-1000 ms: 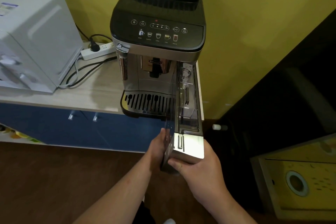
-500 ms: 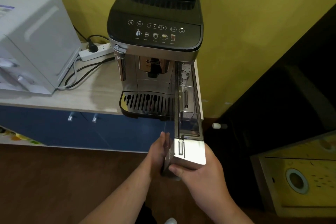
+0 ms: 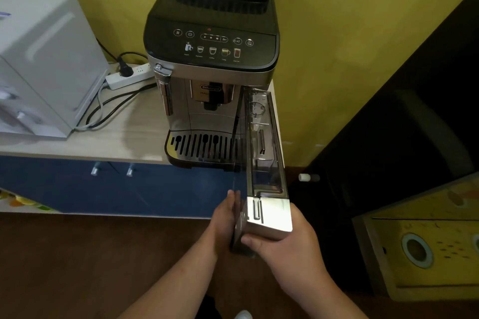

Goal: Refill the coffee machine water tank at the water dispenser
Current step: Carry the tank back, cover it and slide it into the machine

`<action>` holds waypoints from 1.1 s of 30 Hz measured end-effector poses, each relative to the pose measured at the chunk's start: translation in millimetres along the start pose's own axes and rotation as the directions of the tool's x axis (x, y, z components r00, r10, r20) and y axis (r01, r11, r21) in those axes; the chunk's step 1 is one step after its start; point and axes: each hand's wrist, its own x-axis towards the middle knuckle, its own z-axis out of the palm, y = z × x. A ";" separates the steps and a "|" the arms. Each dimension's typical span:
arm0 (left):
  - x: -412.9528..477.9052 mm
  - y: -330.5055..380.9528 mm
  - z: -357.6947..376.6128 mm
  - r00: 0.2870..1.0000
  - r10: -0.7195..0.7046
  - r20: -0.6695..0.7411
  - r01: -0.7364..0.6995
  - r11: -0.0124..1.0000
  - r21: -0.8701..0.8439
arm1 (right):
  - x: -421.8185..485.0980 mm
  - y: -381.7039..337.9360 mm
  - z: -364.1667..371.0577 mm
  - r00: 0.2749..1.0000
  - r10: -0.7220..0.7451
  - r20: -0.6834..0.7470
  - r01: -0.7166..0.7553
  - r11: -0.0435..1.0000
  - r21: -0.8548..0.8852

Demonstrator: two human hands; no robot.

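Observation:
A black and silver coffee machine (image 3: 211,59) stands on the right end of a pale counter. Its clear water tank (image 3: 261,147) with a silver front panel sticks far out of the machine's right side, past the counter edge. My right hand (image 3: 287,243) grips the tank's silver front end from the right and below, thumb across its lower front. My left hand (image 3: 225,220) lies flat against the tank's left side with straight fingers. A white water dispenser (image 3: 44,59) stands at the left of the counter.
A white power strip (image 3: 129,76) with cables lies between dispenser and machine. Blue cabinet doors (image 3: 111,186) with metal knobs are under the counter (image 3: 103,137). A black cabinet (image 3: 401,137) and a yellow wooden box (image 3: 427,238) stand at right. The floor is brown.
The tank has slid a little farther out of the machine toward me, with both hands staying on its front end.

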 end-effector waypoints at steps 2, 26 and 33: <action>4.0 2.4 1.1 1.000 -0.010 -0.011 0.010 0.999 -0.050 | 4.4 -1.4 1.0 1.000 -0.011 -0.005 0.011 1.000 -0.009; 24.4 56.5 15.3 0.980 0.178 0.095 -0.196 0.951 0.238 | 65.3 -9.2 0.5 1.000 -0.014 0.019 0.015 1.000 -0.007; 23.5 66.6 16.1 0.988 0.153 0.028 -0.155 0.979 0.135 | 70.3 -9.5 12.4 1.000 -0.026 -0.005 0.026 1.000 0.009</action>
